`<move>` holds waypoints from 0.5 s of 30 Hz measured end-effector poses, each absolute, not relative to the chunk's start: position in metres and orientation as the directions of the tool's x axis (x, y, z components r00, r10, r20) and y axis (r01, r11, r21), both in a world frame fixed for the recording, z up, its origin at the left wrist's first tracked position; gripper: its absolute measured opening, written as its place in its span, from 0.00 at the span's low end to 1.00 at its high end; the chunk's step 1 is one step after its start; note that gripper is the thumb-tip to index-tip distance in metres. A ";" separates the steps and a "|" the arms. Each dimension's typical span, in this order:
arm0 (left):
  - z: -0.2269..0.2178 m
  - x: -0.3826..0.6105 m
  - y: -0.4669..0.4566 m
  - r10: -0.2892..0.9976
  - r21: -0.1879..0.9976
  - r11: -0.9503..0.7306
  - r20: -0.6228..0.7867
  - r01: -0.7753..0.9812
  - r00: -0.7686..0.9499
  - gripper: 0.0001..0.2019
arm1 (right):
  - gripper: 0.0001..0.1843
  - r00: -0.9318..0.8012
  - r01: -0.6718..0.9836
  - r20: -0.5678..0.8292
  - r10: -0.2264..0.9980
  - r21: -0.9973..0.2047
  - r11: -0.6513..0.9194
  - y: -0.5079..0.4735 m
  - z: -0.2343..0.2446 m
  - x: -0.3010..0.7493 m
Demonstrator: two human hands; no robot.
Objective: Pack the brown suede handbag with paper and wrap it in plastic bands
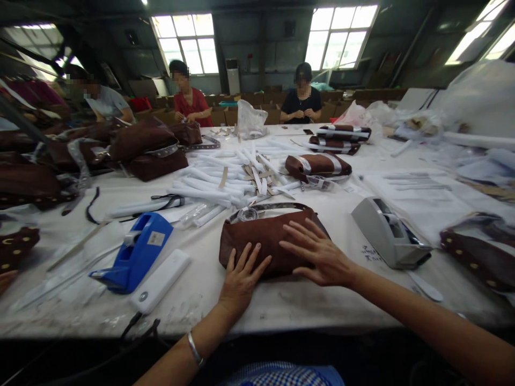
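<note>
A brown leather-like handbag (265, 230) lies on the table right in front of me. Its strap, with a clear plastic-wrapped part, runs along the far edge. My left hand (242, 276) rests on the bag's near left side, fingers spread. Over the right half, my right hand (317, 252) has its fingers stretched out, on or just above the surface; the contact is hard to judge. Neither hand grips anything. Left of the bag stands a blue tape dispenser (140, 252), and right of it a grey tape dispenser (388, 233).
A white oblong device (161, 280) with a cable lies by the blue dispenser. White foam tubes (213, 179) and paper strips pile up beyond the bag. More brown bags (148, 147) are stacked at left; a wrapped bag (319, 165) lies ahead. Several people sit across the table.
</note>
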State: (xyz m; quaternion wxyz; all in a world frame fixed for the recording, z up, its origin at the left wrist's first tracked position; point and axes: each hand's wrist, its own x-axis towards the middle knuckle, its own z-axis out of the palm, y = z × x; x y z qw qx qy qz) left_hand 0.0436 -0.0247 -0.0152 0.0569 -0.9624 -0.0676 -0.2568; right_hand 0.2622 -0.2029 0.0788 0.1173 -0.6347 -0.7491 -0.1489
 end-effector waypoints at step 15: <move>0.033 0.075 -0.017 0.275 0.172 -0.961 0.585 0.215 0.763 0.23 | 0.37 -0.028 0.997 0.397 0.917 0.078 -0.003 -0.143 0.018 0.258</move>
